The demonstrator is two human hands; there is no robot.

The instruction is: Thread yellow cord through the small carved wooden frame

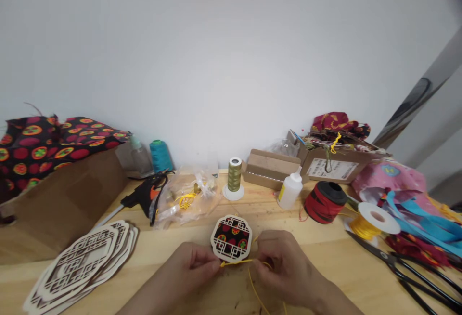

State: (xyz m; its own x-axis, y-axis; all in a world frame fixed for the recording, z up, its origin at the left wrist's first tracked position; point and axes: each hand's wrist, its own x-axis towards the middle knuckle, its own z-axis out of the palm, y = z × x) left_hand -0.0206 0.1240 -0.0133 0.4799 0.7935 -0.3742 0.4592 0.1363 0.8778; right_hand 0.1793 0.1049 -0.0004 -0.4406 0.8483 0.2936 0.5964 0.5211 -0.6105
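So the left hand [197, 266] has its fingers pinched shut on yellow cord [245, 261] by the bottom edge of a lattice-framed ornament [231, 239] (black patterned fabric, pretty neat). The right hand [285, 268] has its fingers closed on the cord too, with loose strands trailing down. The ornament's right between both hands, over the worktop [159, 245], with an olive thread spool [234, 177] behind it.

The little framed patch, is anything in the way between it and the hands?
Nothing visible is in the way. The left hand and right hand are close on either side of the little framed patch, pinching yellow string along its near edge. The green thread spool and white bottle stand farther back.
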